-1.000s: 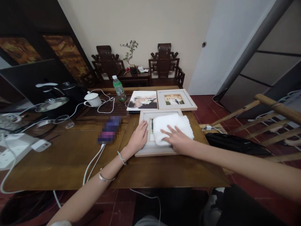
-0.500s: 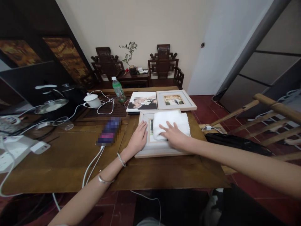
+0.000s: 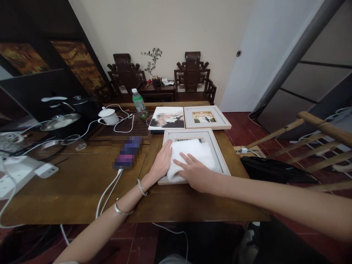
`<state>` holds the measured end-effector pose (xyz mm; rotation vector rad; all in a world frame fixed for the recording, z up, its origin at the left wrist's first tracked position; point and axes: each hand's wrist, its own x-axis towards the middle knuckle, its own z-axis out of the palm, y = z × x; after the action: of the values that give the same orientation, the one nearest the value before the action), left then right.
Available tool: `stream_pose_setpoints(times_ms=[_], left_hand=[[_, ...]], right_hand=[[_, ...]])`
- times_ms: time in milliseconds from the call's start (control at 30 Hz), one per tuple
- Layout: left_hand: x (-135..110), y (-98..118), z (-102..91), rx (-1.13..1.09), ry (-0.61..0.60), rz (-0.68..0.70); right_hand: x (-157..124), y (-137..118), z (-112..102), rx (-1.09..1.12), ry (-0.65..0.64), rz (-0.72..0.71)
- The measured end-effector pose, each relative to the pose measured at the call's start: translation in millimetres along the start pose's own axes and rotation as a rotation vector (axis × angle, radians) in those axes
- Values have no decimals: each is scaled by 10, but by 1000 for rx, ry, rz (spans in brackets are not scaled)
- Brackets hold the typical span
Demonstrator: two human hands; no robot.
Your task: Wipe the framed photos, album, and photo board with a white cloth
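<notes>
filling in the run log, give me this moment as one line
left hand: flat on picture frame edge | right hand: flat on white cloth | white cloth: on picture frame

Nearer, leftward: cloth [image 3: 195, 151] and right hand [image 3: 194, 173]

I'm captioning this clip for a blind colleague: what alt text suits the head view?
A person's right hand presses a white towel onto a picture frame lying flat on a wooden table, while the left hand rests on the frame's left edge. Another framed photo and a photo print lie behind.
</notes>
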<state>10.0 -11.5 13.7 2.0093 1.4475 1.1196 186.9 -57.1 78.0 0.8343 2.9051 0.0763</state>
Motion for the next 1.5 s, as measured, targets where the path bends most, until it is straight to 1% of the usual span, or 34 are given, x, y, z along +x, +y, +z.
stream_pose_setpoints(times_ms=[100,267,367,433,500,567,667,767,867,933,1000,1067,1200,1300,1333,1400,1500], left_hand=[[-10,3,8,-22,14,-20],[-26,-13,6,67,-64,41],[-22,-55,6,128,-72,80],[-19,-96,11,147,-69,113],[-21,-134,16,163,-70,138],[-28,-158,17,182,-76,149],[-41,-166,10,205,-88,155],[-48,-165,7,206,-89,161],[-47,-175,15,192,-67,170],[-47,-183,23,189,-55,169],[-49,-186,27,191,-51,161],[-51,-184,27,197,-49,151],[-49,-165,14,226,-61,155],[-44,-151,-2,252,-85,164],[-43,-150,-7,256,-90,167],[-42,-152,-14,256,-95,178],[-42,-170,-17,249,-94,191]], right_hand=[[270,187,73,-105,20,8],[664,528,59,-230,65,132],[812,708,24,-269,85,173],[840,807,5,-290,95,172],[795,898,-3,-292,93,153],[673,993,2,-290,85,147],[390,1163,13,-269,66,169],[86,1348,7,-225,36,223],[-142,1458,-14,-188,16,270],[-249,1435,-34,-157,0,287],[-349,1321,-60,-113,-15,302],[-469,1127,-99,-52,-33,310],[-755,654,-212,90,-104,304],[-878,430,-275,144,-141,308],[-880,411,-278,148,-150,319],[-823,467,-255,131,-159,350],[-634,736,-174,57,-108,389]])
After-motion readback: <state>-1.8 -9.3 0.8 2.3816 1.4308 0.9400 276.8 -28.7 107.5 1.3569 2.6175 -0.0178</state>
